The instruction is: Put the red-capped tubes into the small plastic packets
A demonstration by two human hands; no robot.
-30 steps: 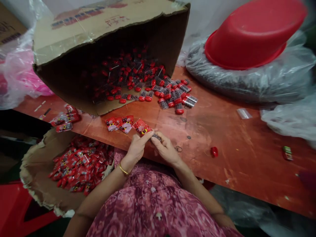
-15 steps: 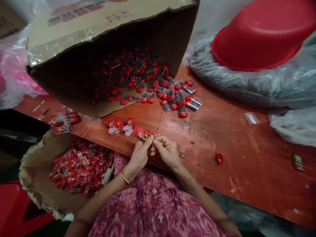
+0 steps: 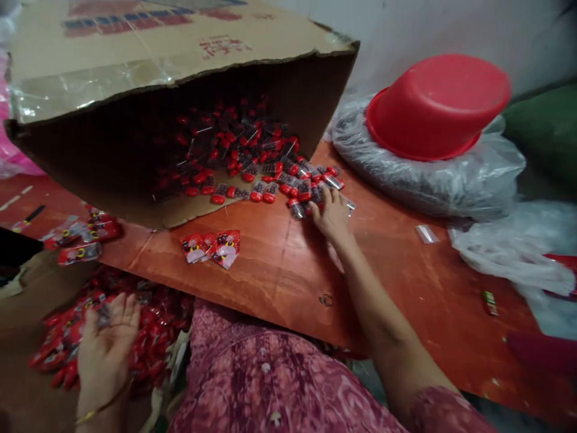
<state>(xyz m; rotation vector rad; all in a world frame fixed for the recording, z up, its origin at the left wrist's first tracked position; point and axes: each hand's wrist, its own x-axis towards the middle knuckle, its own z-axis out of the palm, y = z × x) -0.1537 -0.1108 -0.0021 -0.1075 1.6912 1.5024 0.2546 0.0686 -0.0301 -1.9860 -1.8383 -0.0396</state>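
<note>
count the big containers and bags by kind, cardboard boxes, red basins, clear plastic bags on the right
cardboard boxes: 2, the tipped box on the table and the low box by the left hand
red basins: 1
clear plastic bags: 2
total: 5

Capped vials [image 3: 311, 187]: small clear tubes with dark fill and red caps, lying on their sides in a loose spill at the box mouth, at 12 o'clock from the seated person; the right hand [image 3: 332, 215] rests on the pile's near edge.

Sealed packets [image 3: 67, 337]: glossy red wrappers heaped in a low carton at 8 o'clock, under the spread left hand [image 3: 107, 344].
</note>
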